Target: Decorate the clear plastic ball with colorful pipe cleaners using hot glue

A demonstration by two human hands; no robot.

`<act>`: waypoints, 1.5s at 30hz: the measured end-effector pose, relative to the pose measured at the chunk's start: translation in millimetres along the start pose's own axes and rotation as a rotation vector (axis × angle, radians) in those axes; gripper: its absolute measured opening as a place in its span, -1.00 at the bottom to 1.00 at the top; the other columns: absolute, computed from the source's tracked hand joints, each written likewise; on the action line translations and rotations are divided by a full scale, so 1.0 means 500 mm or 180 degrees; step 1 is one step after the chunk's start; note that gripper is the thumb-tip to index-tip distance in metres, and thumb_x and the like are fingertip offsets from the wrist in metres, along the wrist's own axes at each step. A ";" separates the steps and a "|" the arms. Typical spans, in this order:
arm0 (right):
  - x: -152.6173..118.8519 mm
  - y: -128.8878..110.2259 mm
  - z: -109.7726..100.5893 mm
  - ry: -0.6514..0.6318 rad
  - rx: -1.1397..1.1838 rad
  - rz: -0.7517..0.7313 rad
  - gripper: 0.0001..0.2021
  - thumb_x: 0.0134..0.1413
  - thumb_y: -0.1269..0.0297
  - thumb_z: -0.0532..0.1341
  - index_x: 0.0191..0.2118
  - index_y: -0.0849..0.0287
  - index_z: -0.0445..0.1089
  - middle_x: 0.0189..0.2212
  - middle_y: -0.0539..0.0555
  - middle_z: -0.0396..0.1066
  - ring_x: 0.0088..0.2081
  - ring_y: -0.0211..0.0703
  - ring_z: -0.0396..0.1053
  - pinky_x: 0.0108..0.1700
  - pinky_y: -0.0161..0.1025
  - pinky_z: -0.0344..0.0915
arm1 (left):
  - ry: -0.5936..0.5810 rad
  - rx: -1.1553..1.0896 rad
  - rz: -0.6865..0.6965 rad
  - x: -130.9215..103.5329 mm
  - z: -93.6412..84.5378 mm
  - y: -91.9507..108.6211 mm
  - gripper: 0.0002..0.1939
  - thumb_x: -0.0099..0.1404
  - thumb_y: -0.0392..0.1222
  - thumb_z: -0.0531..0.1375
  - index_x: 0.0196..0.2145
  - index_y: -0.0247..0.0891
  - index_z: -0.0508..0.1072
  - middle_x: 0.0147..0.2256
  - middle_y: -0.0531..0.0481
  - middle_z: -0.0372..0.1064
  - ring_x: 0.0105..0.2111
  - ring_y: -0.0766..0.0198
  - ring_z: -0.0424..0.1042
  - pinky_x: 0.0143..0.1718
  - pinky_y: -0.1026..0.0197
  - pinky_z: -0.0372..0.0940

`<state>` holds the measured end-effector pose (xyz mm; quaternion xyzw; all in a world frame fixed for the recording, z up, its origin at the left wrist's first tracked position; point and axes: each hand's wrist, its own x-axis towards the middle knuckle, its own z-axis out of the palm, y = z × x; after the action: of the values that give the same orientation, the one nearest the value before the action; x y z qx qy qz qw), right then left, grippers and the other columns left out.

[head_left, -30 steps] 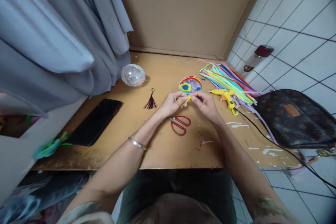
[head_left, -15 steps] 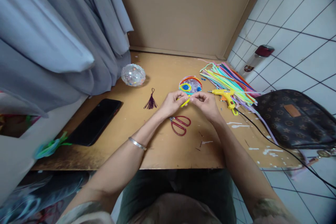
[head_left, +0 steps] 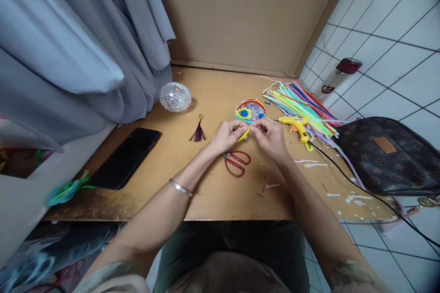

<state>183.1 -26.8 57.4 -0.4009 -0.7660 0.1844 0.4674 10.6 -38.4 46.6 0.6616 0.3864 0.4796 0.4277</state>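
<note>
Fingertips of my left hand (head_left: pixel 228 134) and my right hand (head_left: pixel 269 133) are closed together on a yellow pipe cleaner (head_left: pixel 244 135), which shows bent between them. Just beyond them rests a round decorated ball (head_left: pixel 255 110) with red and yellow bands, blue spots and a yellow eye-shaped loop; its lower part is hidden by my hands. Red-handled scissors (head_left: pixel 237 164) lie on the table below my hands, their blades partly under my left wrist. A dark purple tassel (head_left: pixel 198 132) lies left of my left hand.
A yellow glue gun (head_left: pixel 295 123) with a black cord lies right of my hands, beside a bundle of coloured pipe cleaners (head_left: pixel 299 103). A black phone (head_left: pixel 125 159), a clear speckled ball (head_left: pixel 175 97), a brown patterned bag (head_left: pixel 388 158) and a red-capped bottle (head_left: pixel 338 77) stand around the table.
The yellow pipe cleaner has shifted slightly between my fingertips, and less of it shows. Both hands stay nearly in place; the whole view has moved a little.
</note>
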 end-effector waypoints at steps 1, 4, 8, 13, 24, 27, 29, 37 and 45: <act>0.000 0.000 0.000 -0.0001 -0.0064 -0.0029 -0.88 0.08 0.28 0.23 -0.45 0.13 0.44 -0.48 0.01 0.43 -0.46 -0.23 0.29 -0.36 -0.27 0.25 | -0.0013 0.0037 0.0004 -0.001 0.000 0.002 -0.60 0.25 0.14 0.22 -0.43 -0.30 0.45 -0.52 0.05 0.37 -0.53 0.39 0.19 -0.43 0.29 0.09; -0.002 0.000 -0.001 0.0015 -0.0216 -0.0128 -0.88 0.10 0.30 0.21 -0.44 0.13 0.43 -0.48 0.01 0.41 -0.45 -0.22 0.28 -0.37 -0.27 0.23 | -0.0058 0.0108 -0.0016 -0.003 -0.001 0.004 -0.59 0.28 0.13 0.20 -0.45 -0.31 0.45 -0.54 0.08 0.32 -0.54 0.40 0.15 -0.44 0.29 0.06; -0.003 0.000 0.000 0.0039 -0.0388 -0.0244 -0.88 0.12 0.32 0.20 -0.43 0.13 0.42 -0.47 0.01 0.40 -0.44 -0.21 0.29 -0.35 -0.26 0.22 | -0.0070 0.0003 -0.0023 -0.001 -0.001 -0.003 -0.66 0.29 0.05 0.22 -0.43 -0.31 0.45 -0.51 0.06 0.35 -0.50 0.40 0.21 -0.39 0.29 0.12; -0.005 0.001 0.004 0.0090 -0.0339 -0.0251 -0.90 0.12 0.31 0.21 -0.41 0.13 0.42 -0.44 0.02 0.42 -0.41 -0.20 0.32 -0.32 -0.25 0.27 | -0.0003 -0.0125 -0.0023 0.003 -0.002 -0.010 -0.71 0.26 -0.02 0.26 -0.44 -0.32 0.46 -0.50 0.05 0.41 -0.49 0.41 0.25 -0.36 0.30 0.17; 0.002 0.010 -0.001 0.0042 0.0069 -0.0307 -0.82 0.24 0.27 0.15 -0.26 0.14 0.51 -0.32 0.07 0.53 -0.28 -0.14 0.45 -0.19 -0.20 0.34 | 0.0068 -0.0365 -0.0133 0.002 -0.001 0.002 -0.64 0.20 0.09 0.29 -0.46 -0.29 0.43 -0.55 0.08 0.32 -0.56 0.42 0.11 -0.46 0.30 0.04; -0.001 0.004 0.002 -0.0039 -0.0049 -0.0433 -0.82 0.25 0.28 0.14 -0.30 0.14 0.50 -0.36 0.06 0.51 -0.32 -0.16 0.42 -0.22 -0.22 0.32 | 0.0042 -0.0353 -0.0086 0.003 -0.003 0.003 -0.61 0.19 0.12 0.30 -0.49 -0.28 0.41 -0.55 0.07 0.32 -0.52 0.40 0.17 -0.42 0.29 0.09; -0.002 0.001 0.004 -0.0020 -0.0109 -0.0446 -0.82 0.24 0.29 0.14 -0.33 0.13 0.48 -0.38 0.05 0.49 -0.34 -0.17 0.40 -0.24 -0.23 0.31 | 0.0017 -0.0330 -0.0052 0.004 -0.003 0.002 -0.58 0.18 0.15 0.30 -0.50 -0.28 0.41 -0.54 0.06 0.33 -0.50 0.39 0.21 -0.39 0.29 0.12; -0.005 -0.003 0.007 0.0119 -0.0052 -0.0224 -0.86 0.10 0.35 0.15 -0.44 0.14 0.41 -0.52 -0.03 0.40 -0.50 -0.27 0.24 -0.39 -0.30 0.21 | 0.0005 -0.0368 -0.0069 0.006 0.002 -0.008 -0.54 0.17 0.23 0.29 -0.46 -0.29 0.43 -0.52 0.06 0.35 -0.51 0.39 0.21 -0.39 0.28 0.13; -0.004 0.000 0.011 0.0208 0.0275 -0.0018 -0.80 0.15 0.20 0.20 -0.44 0.14 0.42 -0.50 -0.01 0.42 -0.45 -0.24 0.28 -0.34 -0.27 0.23 | 0.0247 -0.0138 0.0013 0.005 0.002 -0.014 -0.54 0.24 0.24 0.22 -0.42 -0.28 0.42 -0.52 0.06 0.34 -0.51 0.36 0.21 -0.39 0.27 0.14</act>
<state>178.8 -27.8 53.6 -0.3840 -0.7428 0.2027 0.5095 11.5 -33.7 40.6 0.6339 0.3909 0.5141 0.4256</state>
